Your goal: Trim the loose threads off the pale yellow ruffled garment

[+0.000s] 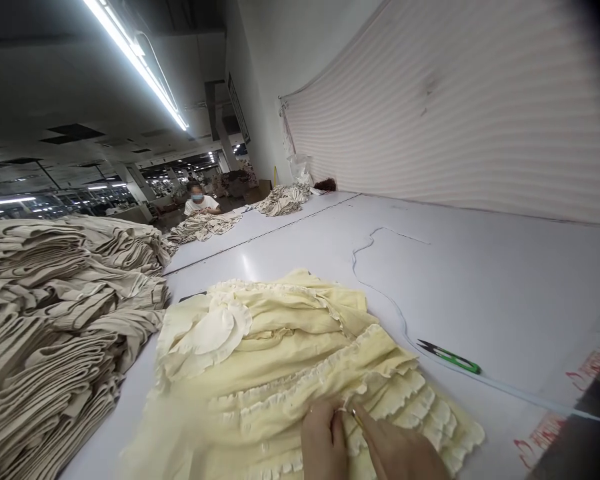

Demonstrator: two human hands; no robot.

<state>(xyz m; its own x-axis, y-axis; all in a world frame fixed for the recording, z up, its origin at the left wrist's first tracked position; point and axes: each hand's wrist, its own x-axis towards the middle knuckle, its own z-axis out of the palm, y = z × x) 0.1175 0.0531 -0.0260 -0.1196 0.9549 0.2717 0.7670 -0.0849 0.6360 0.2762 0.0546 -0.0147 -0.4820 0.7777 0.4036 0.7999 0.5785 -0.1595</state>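
Note:
A pale yellow garment with rows of white-edged ruffles [280, 353] lies spread and rumpled in front of me. My left hand [324, 440] is closed in a pinch on its fabric, near the lower middle. Close beside it, my right hand [403, 448] grips a thin gold-coloured tool [359, 420] with a shiny tip; its exact kind is unclear. A bit of white thread or ruffle edge shows between the two hands. Right of the garment lies a pair of green thread snips [450, 357], next to a long pale blue cord [400, 313].
Big stacks of folded beige cloth [70, 347] fill the left side. More beige piles [284, 199] sit farther along the white table [480, 287]. A person [201, 203] is at the far end. A striped sheet [455, 113] hangs along the right.

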